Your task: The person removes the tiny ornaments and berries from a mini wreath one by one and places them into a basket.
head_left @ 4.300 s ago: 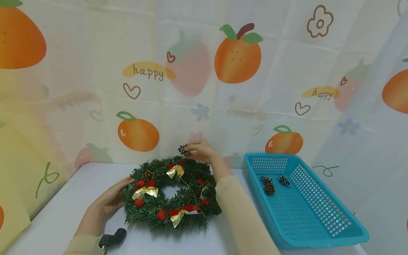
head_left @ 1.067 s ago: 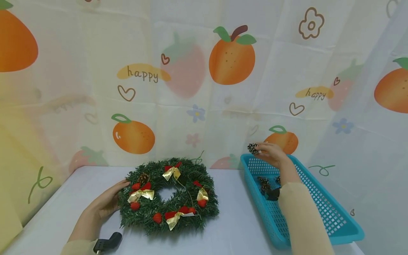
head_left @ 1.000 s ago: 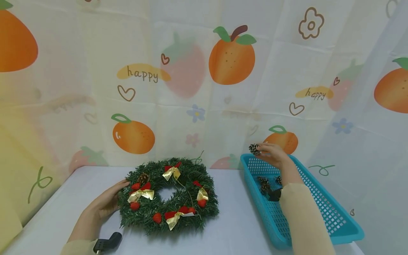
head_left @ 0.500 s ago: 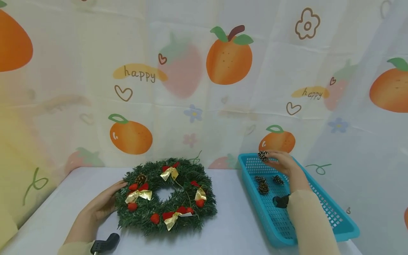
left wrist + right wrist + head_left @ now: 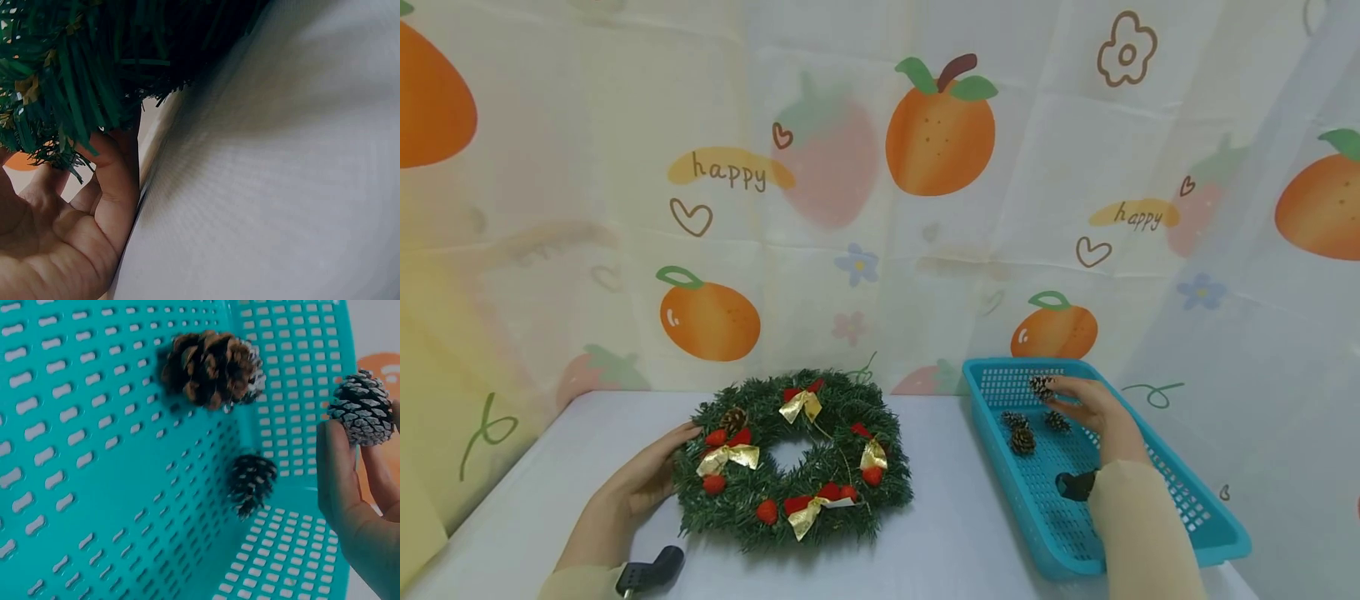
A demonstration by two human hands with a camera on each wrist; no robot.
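Black pinecone [image 5: 361, 409] — white-tipped, scaly

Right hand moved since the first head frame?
Yes. In the head view, the right hand, holding a pinecone, has moved rightward from above the wreath to over the turquoise basket.

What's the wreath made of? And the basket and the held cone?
Wreath: probably plastic; thin, slightly shiny green strips. Basket: seemingly smooth plastic, with neat rows of holes. Held cone: maybe dry wood, rough and matte, with white-edged scales; could be imitation.
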